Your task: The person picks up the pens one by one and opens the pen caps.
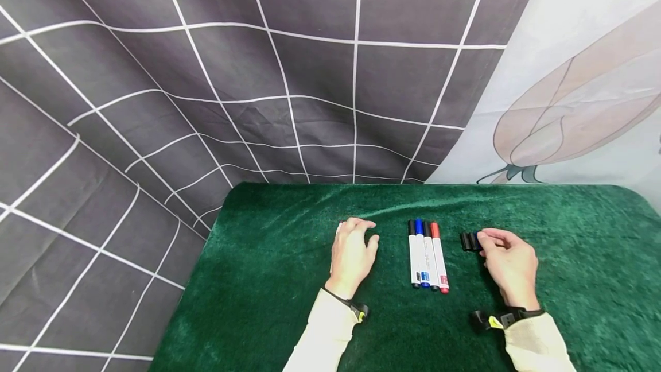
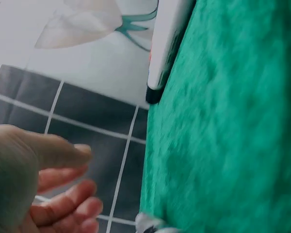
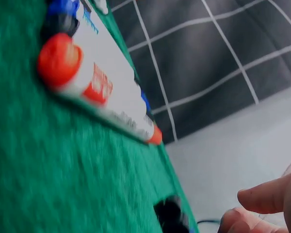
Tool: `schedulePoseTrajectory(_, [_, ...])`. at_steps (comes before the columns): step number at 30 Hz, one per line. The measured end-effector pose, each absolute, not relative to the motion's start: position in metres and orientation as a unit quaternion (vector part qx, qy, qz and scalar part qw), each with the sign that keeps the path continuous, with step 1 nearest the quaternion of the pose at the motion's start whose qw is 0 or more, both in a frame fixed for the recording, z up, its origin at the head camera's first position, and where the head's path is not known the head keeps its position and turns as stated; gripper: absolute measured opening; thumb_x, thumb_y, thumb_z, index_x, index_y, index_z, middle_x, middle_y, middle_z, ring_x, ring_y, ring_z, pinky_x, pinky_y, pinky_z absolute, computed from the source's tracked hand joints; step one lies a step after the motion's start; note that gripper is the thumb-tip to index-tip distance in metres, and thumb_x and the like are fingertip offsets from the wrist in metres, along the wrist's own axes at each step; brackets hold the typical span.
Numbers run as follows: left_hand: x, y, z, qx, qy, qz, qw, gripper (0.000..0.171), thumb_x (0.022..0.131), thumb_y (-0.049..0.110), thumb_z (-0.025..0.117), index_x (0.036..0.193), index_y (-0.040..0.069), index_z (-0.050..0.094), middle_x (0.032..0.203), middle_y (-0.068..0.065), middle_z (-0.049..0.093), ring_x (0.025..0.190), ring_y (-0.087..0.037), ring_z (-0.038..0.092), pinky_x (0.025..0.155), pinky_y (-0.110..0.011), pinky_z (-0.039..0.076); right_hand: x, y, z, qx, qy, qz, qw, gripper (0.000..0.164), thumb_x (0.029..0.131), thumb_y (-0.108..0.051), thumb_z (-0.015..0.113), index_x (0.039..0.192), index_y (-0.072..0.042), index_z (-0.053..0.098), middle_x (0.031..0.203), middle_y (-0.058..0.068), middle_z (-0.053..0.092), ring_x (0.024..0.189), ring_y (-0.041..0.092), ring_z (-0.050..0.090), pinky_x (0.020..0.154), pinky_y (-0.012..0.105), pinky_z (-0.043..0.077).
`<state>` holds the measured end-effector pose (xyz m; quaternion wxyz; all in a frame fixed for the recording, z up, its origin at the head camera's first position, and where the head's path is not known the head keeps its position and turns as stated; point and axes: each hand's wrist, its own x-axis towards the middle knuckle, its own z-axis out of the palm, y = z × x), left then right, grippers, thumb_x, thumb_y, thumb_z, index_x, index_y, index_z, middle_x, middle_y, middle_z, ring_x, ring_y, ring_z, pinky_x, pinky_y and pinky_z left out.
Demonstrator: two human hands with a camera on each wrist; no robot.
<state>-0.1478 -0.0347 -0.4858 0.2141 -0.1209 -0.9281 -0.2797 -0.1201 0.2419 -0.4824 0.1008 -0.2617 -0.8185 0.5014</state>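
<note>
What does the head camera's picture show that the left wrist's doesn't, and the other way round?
Only the head view: the right hand, small dark pieces beside it, both sleeves and wrist straps.

Only the left wrist view: the fingertips tucked out of sight beneath the left hand from above.

Both: the left hand, a black-ended marker, green cloth, checked wall hanging and printed flower.

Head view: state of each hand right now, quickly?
Left hand: open, nothing visible in its grasp.
Right hand: at the short black-and-blue cylinders; whether it pinches one cannot be told.

Markers (image 1: 428,254) are white-bodied, the cloth (image 1: 413,326) green, the curtain (image 1: 248,68) white-gridded grey.
</note>
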Motion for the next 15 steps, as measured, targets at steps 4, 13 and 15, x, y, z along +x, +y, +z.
schedulePoseTrajectory(4, [-0.145,-0.027,-0.488,-0.186,-0.924,-0.266,0.203,0.020,0.084,0.016,0.079,0.103,0.017,0.077,0.100,0.000,0.068,0.096,-0.019,0.065,0.086,-0.034,0.051,-0.119,0.230,-0.479,-0.239,-0.830,0.494,0.102,0.030,0.097,-0.027,0.066,0.115,-0.004,0.071,0.081,-0.005,0.071,0.060,-0.003,0.060,0.051,0.021,0.049])
schedulePoseTrajectory(13, [-0.133,-0.011,-0.489,-0.287,-0.930,-0.193,0.125,0.021,0.091,0.023,0.074,0.112,0.023,0.076,0.109,0.002,0.064,0.099,-0.014,0.060,0.088,-0.029,0.047,-0.115,0.214,-0.478,-0.201,-0.843,0.486,0.114,0.025,0.096,-0.023,0.066,0.109,-0.003,0.073,0.084,0.005,0.074,0.060,0.000,0.062,0.050,0.020,0.048])
schedulePoseTrajectory(15, [-0.131,-0.008,-0.490,-0.303,-0.929,-0.181,0.113,0.021,0.092,0.024,0.072,0.113,0.025,0.076,0.110,0.003,0.064,0.101,-0.013,0.059,0.088,-0.029,0.047,-0.115,0.211,-0.477,-0.196,-0.843,0.488,0.112,0.025,0.097,-0.022,0.065,0.110,-0.003,0.073,0.088,0.009,0.074,0.061,0.002,0.062,0.050,0.021,0.048])
